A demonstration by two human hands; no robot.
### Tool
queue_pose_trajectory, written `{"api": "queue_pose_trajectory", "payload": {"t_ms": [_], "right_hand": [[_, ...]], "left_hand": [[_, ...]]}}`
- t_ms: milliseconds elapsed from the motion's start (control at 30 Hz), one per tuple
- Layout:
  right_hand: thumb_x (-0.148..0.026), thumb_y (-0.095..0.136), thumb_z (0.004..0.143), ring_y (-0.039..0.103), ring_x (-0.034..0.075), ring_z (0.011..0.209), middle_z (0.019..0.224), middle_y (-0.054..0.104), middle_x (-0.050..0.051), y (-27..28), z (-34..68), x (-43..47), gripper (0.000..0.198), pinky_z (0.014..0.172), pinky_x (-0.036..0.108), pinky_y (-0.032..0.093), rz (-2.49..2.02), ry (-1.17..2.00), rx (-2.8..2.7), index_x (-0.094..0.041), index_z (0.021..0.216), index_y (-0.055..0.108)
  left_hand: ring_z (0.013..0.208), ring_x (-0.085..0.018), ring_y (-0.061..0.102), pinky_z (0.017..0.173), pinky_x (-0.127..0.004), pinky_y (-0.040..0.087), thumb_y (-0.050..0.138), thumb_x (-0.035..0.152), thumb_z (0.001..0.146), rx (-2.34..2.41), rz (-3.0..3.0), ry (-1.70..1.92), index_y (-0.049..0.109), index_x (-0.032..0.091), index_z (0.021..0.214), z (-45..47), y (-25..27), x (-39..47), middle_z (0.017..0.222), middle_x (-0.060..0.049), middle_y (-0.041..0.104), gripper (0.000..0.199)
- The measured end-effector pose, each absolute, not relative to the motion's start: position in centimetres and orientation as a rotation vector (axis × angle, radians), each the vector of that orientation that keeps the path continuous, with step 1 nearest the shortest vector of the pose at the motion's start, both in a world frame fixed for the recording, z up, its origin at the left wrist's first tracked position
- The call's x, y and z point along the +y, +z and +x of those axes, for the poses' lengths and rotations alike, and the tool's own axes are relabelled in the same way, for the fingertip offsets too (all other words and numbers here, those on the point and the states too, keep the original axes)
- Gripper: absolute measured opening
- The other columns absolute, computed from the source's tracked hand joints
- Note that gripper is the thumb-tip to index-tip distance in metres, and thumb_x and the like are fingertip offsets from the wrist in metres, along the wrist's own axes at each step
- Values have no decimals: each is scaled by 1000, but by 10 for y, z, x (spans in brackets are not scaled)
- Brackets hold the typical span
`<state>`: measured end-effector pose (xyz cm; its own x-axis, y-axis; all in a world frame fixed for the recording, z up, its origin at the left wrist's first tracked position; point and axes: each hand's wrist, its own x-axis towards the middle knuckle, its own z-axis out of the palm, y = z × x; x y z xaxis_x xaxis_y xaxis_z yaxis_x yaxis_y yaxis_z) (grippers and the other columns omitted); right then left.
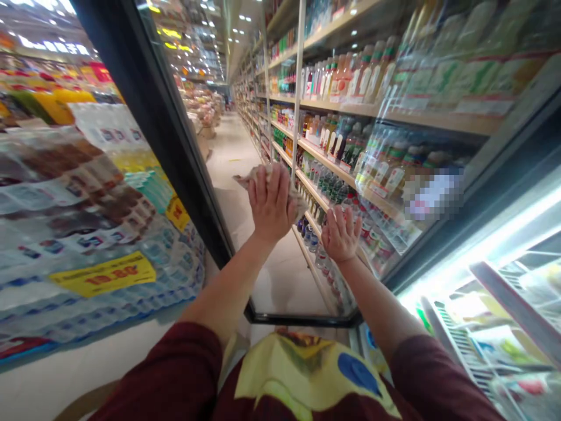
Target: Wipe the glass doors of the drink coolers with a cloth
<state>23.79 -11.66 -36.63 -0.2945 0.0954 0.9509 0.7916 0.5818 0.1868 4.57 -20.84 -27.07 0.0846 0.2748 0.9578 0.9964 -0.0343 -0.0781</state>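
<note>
My left hand (269, 202) presses a crumpled beige cloth (248, 177) against the glass of an open cooler door (302, 320). Its fingers lie over the cloth, whose edges stick out on both sides. Lower and to the right, my right hand (342, 234) rests on the same pane with its fingers apart and nothing in it. Both arms reach forward from dark red sleeves. The door's black frame runs around the glass, and bottles show through the pane or as reflections in it.
Shrink-wrapped bottle packs (87, 234) with a yellow price sign (105, 275) are stacked at left. On the right is the lit cooler interior with wire shelves (464, 351) of packaged goods. A long aisle floor (232, 134) and bottle shelves appear through the glass.
</note>
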Motion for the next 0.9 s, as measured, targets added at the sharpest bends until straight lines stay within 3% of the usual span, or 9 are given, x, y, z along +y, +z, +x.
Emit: {"api": "queue_pose_trajectory", "payload": {"t_ms": [133, 300, 433, 567, 700, 800, 900], "right_hand": [[-36, 48, 97, 40, 28, 147, 145, 57, 14, -370, 240, -115, 49, 126, 51, 11, -761, -713, -1807, -19, 142, 58], [-26, 44, 98, 30, 26, 152, 149, 53, 14, -353, 240, -134, 51, 126, 52, 18, -655, -559, -1762, -17, 148, 49], [-21, 39, 98, 31, 24, 151, 154, 46, 13, -323, 217, -164, 57, 124, 49, 28, -310, -439, -1809, -17, 155, 35], [-29, 26, 103, 29, 19, 152, 158, 41, 11, -299, 177, -176, 57, 123, 43, 34, -136, -329, -1985, -14, 157, 29], [-44, 32, 104, 20, 23, 155, 162, 36, 7, -309, 147, -171, 61, 127, 44, 20, -368, -356, -2192, -20, 159, 28], [-40, 41, 102, 20, 25, 155, 164, 32, 2, -341, 138, -172, 62, 127, 43, 15, -453, -414, -2279, -27, 160, 22], [-26, 42, 101, 31, 19, 151, 161, 37, 1, -379, 140, -177, 61, 125, 36, 21, -317, -449, -2360, -26, 159, 26]], "left_hand": [[154, -26, 14, 127, -46, 7, 41, 48, 102, -1226, -1676, -839, 39, 20, 154, 49, -320, -209, 152, -8, 48, 59], [154, -26, 15, 126, -45, 5, 24, 55, 104, -1196, -1807, -785, 32, 20, 157, 42, -328, -212, 154, -8, 45, 65], [155, -23, 12, 127, -43, 8, 18, 54, 105, -1129, -1906, -945, 19, 15, 160, 36, -322, -210, 159, -12, 37, 68], [154, -20, 18, 125, -41, 22, 17, 44, 106, -1143, -1921, -1089, 8, 14, 161, 24, -329, -207, 163, -16, 28, 63], [155, -24, 11, 124, -46, 27, 22, 42, 106, -1263, -1697, -1233, -6, 19, 160, 1, -335, -223, 167, -17, 8, 65], [155, -29, -2, 126, -54, 15, 24, 36, 106, -1395, -1498, -1247, 0, 13, 161, -19, -337, -242, 167, -19, -3, 64], [155, -30, 3, 126, -56, 6, 32, 41, 104, -1487, -1458, -1156, 21, 9, 158, -37, -345, -250, 164, -21, 20, 64]]}}
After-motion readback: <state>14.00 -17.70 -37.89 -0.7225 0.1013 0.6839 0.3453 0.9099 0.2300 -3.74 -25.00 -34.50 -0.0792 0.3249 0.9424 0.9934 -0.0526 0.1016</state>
